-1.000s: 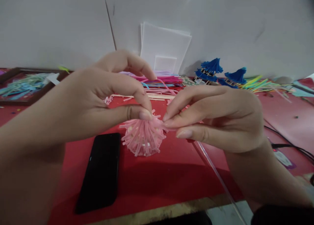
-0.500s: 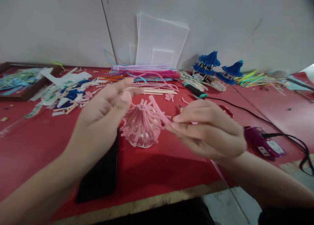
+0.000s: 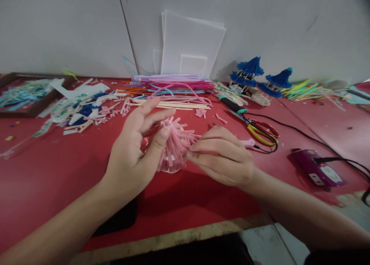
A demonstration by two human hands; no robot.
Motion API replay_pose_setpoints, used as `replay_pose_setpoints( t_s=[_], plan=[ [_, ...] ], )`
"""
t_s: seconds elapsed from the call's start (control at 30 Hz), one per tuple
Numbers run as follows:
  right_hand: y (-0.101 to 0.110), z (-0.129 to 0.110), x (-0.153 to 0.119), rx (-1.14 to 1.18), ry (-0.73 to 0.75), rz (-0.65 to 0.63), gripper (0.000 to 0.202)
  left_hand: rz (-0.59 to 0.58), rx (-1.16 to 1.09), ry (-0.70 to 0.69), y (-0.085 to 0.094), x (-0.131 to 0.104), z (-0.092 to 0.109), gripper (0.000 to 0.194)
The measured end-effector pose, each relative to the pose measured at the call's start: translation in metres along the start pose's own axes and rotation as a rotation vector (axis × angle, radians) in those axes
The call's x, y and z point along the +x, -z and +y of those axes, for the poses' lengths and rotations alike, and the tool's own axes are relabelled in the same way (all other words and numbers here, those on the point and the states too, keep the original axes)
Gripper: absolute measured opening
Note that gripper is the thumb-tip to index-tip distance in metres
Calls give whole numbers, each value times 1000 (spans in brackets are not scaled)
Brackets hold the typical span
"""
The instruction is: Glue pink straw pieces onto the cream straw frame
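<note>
On the red table stands a small pink cone-shaped model [image 3: 175,145], its roof made of many fuzzy pipe cleaner strips over a clear base. My left hand [image 3: 135,145] curves round its left side, the thumb pressed on the strips near the top and the fingers behind. My right hand [image 3: 222,153] is at the right edge of the model, thumb and fingertips pinched on a pink pipe cleaner strip whose far end lies against the roof. Fingers hide most of that strip. A dark flat phone-like slab [image 3: 123,218] lies partly under my left forearm.
Pipe cleaner bundles [image 3: 173,81] lie at the back before white sheets [image 3: 193,37]. Blue roofed models [image 3: 250,70] stand back right. Pliers with red and yellow handles [image 3: 261,134], a green-black handled tool [image 3: 232,104] and a corded purple box [image 3: 316,168] are right; scraps [image 3: 86,110] and a brown tray [image 3: 31,112] left.
My right hand has moved left, bringing the pink strip to the model's roof. My left hand has shifted right, its thumb now on the roof, which appears tilted or turned.
</note>
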State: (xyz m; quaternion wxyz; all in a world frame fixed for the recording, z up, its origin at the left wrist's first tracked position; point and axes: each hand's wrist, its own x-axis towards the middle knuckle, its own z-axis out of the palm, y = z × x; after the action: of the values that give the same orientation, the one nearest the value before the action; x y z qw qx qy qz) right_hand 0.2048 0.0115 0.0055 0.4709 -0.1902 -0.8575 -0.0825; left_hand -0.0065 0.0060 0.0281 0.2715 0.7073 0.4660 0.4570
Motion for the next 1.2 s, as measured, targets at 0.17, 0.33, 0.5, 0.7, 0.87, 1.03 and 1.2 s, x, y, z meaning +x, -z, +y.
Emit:
replay_pose_setpoints(
  t_s=[0.17,0.33,0.5,0.7,0.87,1.03,1.2],
  plan=[
    [1,-1,2,-38,-22,-28,11,1,25,-11,0,0,2,43],
    [0,-4,6,-70,-32,-24,10,22,220,-82,2,3,5,29],
    [0,-7,9,-86,-44,-42,11,57,292,-95,0,3,6,28],
    [-1,-5,9,-79,-31,-44,11,52,291,-87,-1,4,8,26],
    [-2,-5,11,-92,-37,-38,11,41,229,-141,-1,6,5,26],
    [-3,-4,9,-78,-29,-47,10,88,254,-271,-2,9,-2,23],
    [-3,-1,8,-64,-14,-29,9,69,239,-297,-3,11,-2,24]
  ],
)
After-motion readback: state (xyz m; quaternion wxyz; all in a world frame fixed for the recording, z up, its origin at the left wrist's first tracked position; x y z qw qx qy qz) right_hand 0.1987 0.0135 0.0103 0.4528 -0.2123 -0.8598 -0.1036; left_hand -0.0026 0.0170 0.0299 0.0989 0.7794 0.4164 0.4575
